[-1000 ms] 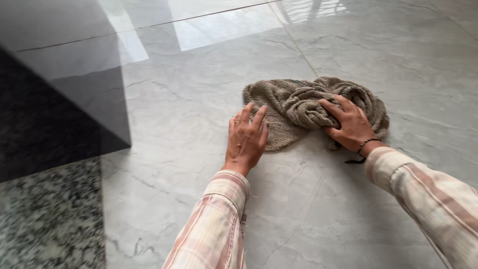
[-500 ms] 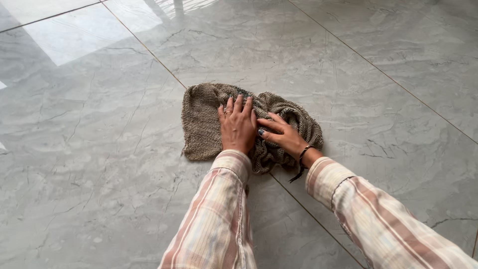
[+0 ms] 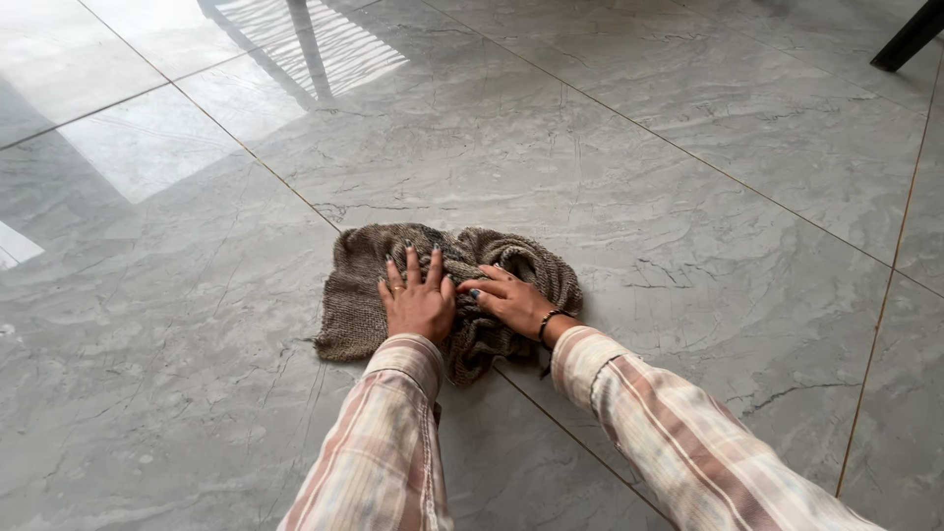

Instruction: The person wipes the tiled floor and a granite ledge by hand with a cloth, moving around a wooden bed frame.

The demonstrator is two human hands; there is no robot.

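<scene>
Glossy grey marble-look floor tiles (image 3: 688,197) fill the view, thin grout lines crossing under you. Your brown woven rag (image 3: 359,295) lies bunched on the floor at centre, sitting over a diagonal grout line; its left part is flat, its right part is crumpled into folds.

Your left hand (image 3: 418,300) lies flat on the rag's middle, palm down, fingers spread and pointing away from you, not gripping. Your right hand (image 3: 506,298) rests just beside it on the crumpled part, fingers loosely extended toward the left hand, also open; a dark bracelet (image 3: 547,321) sits on that wrist. Both plaid sleeves (image 3: 383,442) run down to the bottom edge.

Open tile on every side of the rag. A dark furniture leg (image 3: 910,37) stands at the top right corner, well apart. A thin leg and slatted shadow (image 3: 315,49) fall across the top left, also well apart.

Against half a second ago: both hands were already on the rag, side by side. The rag looks a bit more spread out to the left now, and the view takes in more floor beyond it.
</scene>
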